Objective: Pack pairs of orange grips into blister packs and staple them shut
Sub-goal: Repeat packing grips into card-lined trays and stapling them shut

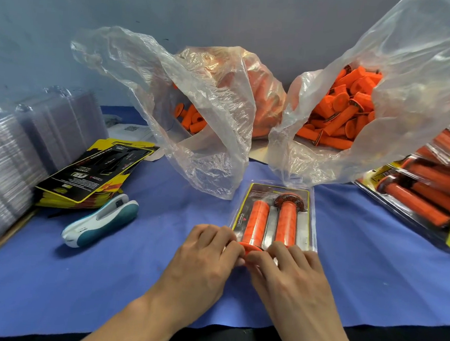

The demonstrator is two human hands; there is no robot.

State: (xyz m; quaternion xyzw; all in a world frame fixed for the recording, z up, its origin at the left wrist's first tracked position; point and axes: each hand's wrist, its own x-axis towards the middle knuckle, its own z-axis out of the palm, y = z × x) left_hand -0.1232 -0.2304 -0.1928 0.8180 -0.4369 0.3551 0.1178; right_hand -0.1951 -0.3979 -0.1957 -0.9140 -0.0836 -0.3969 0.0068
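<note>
Left hand, right hand pinch blister pack edge.

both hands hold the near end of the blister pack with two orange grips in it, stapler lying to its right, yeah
Not quite. In the head view the stapler lies to the left of the blister pack, not the right. The left hand and right hand do hold its near end, and two orange grips sit in it.

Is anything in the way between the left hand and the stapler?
No, nothing visible. The left hand pinches the near end of the blister pack beside the right hand, and only blue cloth lies between it and the stapler. The card stack sits behind the stapler.
</note>
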